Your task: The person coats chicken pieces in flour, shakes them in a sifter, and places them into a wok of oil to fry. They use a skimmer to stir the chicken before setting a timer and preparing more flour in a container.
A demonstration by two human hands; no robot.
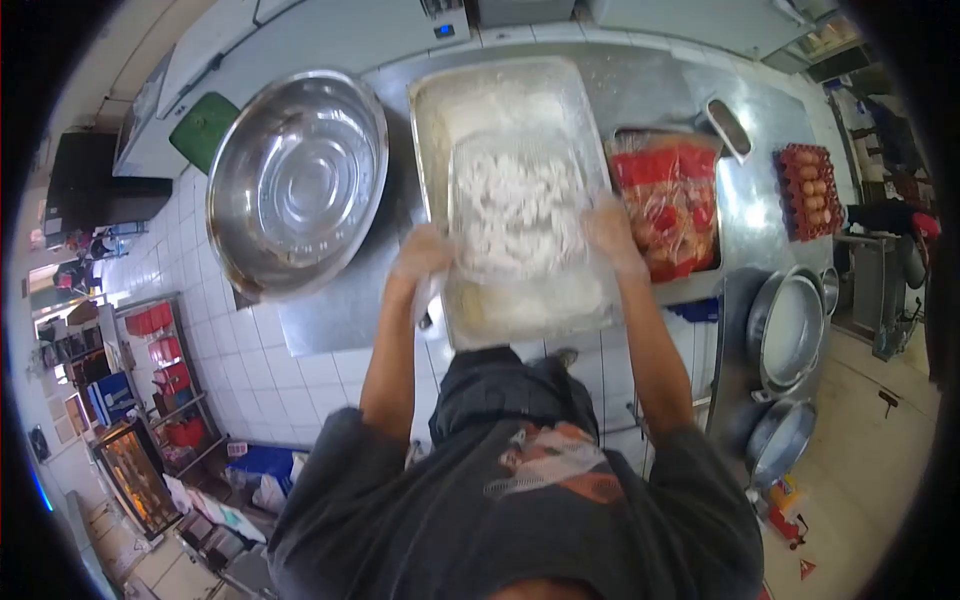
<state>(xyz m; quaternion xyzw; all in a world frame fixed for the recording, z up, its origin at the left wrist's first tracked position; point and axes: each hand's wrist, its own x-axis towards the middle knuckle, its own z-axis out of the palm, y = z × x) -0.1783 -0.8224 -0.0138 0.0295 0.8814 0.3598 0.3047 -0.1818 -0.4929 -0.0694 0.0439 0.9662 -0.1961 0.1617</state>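
Observation:
A mesh basket (463,195) holds several flour-coated pieces (515,200), their kind hidden by the coating. It sits inside or just above a deep rectangular metal pan (508,75) dusted with flour. My left hand (420,252) is closed on the basket's left side, and on its right side my right hand (610,235) is closed too. Both hands are smeared by motion, so single fingers do not show clearly.
Left of the pan stands a large steel bowl (315,185), tilted, near a green board (203,130). To the right lie a red-printed plastic bag (665,195) of food in a tray, a small metal container (728,130) and egg trays (808,190). Metal pots (790,330) stand lower right.

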